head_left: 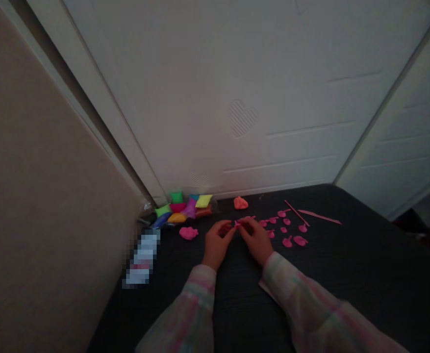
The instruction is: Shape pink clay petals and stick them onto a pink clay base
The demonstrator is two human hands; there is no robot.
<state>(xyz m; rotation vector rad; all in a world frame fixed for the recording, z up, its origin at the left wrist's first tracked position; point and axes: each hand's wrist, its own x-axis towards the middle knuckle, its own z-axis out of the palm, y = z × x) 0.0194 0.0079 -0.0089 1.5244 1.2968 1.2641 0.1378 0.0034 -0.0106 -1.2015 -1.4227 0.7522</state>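
My left hand [217,240] and my right hand [256,239] meet over the dark table, fingertips pinched together on a small piece of pink modelling clay [237,224]. Its exact shape is mostly hidden by my fingers. To the right of my right hand lie several small shaped pink clay pieces [287,241], some with thin tails. A larger pink clay lump [189,233] rests left of my left hand. Beyond my hands sits an orange-pink clay lump [240,202].
Several coloured clay packets [178,217] are heaped at the back left, by the white panel [207,122]. A thin pink stick [296,213] and a flat pink tool [320,216] lie at the right. A blurred-out pale item [142,257] lies at the left edge of the black table [244,309].
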